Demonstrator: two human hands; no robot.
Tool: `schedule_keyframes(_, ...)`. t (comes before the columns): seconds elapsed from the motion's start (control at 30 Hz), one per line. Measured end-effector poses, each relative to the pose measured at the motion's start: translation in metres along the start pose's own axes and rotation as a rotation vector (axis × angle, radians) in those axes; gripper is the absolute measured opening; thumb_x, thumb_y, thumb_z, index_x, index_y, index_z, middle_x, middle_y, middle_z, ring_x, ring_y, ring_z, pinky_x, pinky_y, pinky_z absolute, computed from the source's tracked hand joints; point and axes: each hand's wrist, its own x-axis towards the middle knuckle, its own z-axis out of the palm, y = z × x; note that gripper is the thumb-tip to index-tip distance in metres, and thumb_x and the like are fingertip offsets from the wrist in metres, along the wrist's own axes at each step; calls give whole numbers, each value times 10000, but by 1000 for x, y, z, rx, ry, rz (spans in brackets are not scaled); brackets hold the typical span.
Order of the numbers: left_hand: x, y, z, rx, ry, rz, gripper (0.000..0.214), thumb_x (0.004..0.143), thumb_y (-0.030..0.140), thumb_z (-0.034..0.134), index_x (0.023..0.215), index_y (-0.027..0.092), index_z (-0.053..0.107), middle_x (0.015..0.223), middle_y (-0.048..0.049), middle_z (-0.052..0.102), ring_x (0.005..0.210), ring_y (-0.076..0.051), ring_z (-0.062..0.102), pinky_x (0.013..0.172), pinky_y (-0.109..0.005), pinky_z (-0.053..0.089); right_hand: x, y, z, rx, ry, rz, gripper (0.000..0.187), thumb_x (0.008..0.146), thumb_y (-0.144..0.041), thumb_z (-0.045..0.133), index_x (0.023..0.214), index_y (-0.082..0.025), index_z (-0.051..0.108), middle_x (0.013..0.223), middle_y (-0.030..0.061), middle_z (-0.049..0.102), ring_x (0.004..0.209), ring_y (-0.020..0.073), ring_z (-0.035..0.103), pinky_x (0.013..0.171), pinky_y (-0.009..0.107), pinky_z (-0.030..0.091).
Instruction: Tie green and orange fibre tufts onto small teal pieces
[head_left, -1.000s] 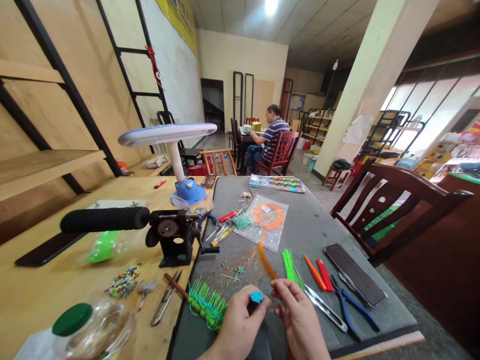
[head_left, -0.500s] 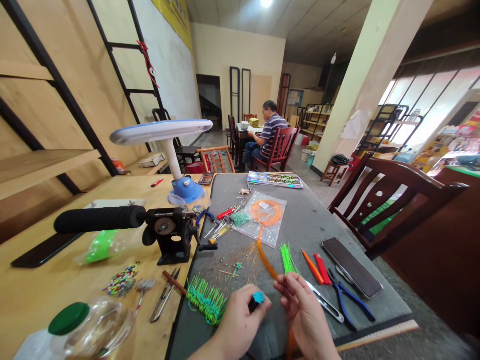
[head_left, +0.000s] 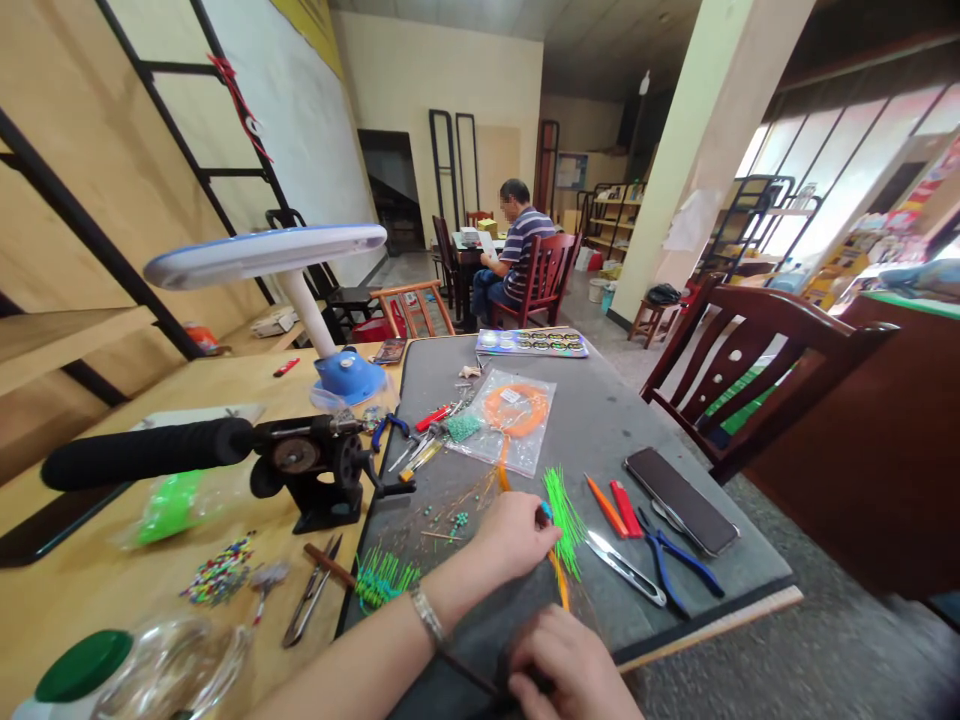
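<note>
My left hand (head_left: 516, 535) reaches over the grey mat, its fingers closed on a small dark item with a blue end (head_left: 545, 512). A bundle of orange strands (head_left: 560, 585) passes under that hand, coming from the clear bag with the orange coil (head_left: 517, 408). Just right of the fingertips lies a bunch of bright green strands (head_left: 561, 505). My right hand (head_left: 562, 665) is low at the near edge, fingers curled by something dark; what they hold is hidden. Beneath my left forearm sits a brown stick with green looped strands (head_left: 386, 578).
Right of my hands lie silver thread snips (head_left: 626, 570), blue-handled pliers (head_left: 679, 560), an orange pen-like tool (head_left: 606, 505), a red item (head_left: 625, 508) and a phone (head_left: 682, 500). A black hand-cranked device (head_left: 319, 470) and a lamp (head_left: 330, 350) stand left. Another person (head_left: 517, 250) sits behind.
My left hand has moved forward and right, to beside the green strands. My right hand has let go of the orange strands and dropped toward the near edge. The view has shifted.
</note>
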Motion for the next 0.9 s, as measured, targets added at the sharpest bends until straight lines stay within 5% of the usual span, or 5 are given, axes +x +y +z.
schedule_keyframes(0.17,15,5,22,64,-27,-64,203,686,336,626,696,154,713,742,-138,714,715,-270,653,617,-313,416,-10,-5,-23,-13,-84,-188,251,931,-421,432,896,-235,597,828,33,702,780,156,607,723,239,460)
schedule_keyframes(0.37,23,-2,29,-25,-60,-105,106,637,202,618,636,133,699,680,-132,689,678,-274,640,601,-322,396,-18,0,-65,-88,68,118,175,908,-237,452,841,-215,613,736,34,663,697,152,604,649,232,443)
schedule_keyframes(0.57,21,-7,19,-336,-117,-130,114,638,221,641,637,113,677,586,-29,620,576,-162,537,545,-255,357,-16,26,-89,-3,331,450,268,860,-403,526,753,-197,660,734,53,689,679,184,617,628,251,456)
schedule_keyframes(0.7,4,-5,9,-588,-179,-117,220,718,340,598,695,127,648,525,53,504,459,-81,370,468,-213,290,-3,33,-88,271,455,651,354,780,-520,584,804,-178,670,666,37,660,540,141,534,458,221,382)
schedule_keyframes(0.9,-26,2,7,-1037,-255,-113,270,627,376,705,632,135,585,495,85,404,451,-54,250,454,-226,167,30,25,-55,846,401,783,443,655,-601,675,739,-172,604,497,-67,488,367,33,272,357,164,150)
